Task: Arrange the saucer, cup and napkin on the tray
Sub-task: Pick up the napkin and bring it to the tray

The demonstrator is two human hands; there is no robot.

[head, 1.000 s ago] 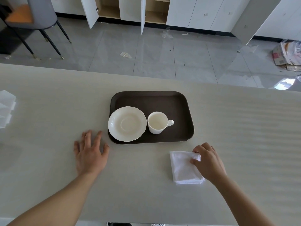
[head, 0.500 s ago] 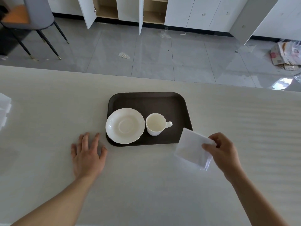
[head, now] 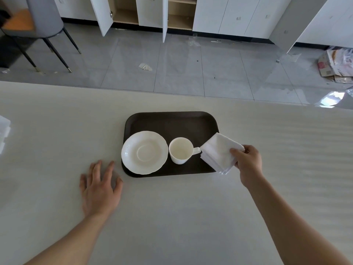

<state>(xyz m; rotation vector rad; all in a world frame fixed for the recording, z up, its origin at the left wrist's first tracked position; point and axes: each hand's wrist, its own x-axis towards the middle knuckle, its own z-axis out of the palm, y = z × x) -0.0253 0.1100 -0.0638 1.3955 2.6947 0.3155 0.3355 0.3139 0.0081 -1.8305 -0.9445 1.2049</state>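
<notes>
A dark brown tray [head: 172, 121] lies on the pale table. On its left part sits a white saucer [head: 144, 152], overhanging the tray's left rim a little. An empty white cup [head: 181, 150] stands to the saucer's right, handle pointing right. My right hand [head: 248, 163] grips a folded white napkin [head: 219, 152] by its right corner and holds it over the tray's right end, right beside the cup handle. Whether it rests on the tray I cannot tell. My left hand [head: 100, 186] lies flat on the table, fingers apart, just left of the tray's near corner.
A stack of white things [head: 3, 131] lies at the table's left edge. Beyond the table's far edge are a grey tiled floor, a grey chair [head: 38, 22] at the back left, open white cabinets [head: 172, 14] and cardboard litter [head: 336, 64] at the right.
My right hand picked the napkin up off the table in front of the tray and carried it up and over the tray's right end. My left hand stayed flat on the table.
</notes>
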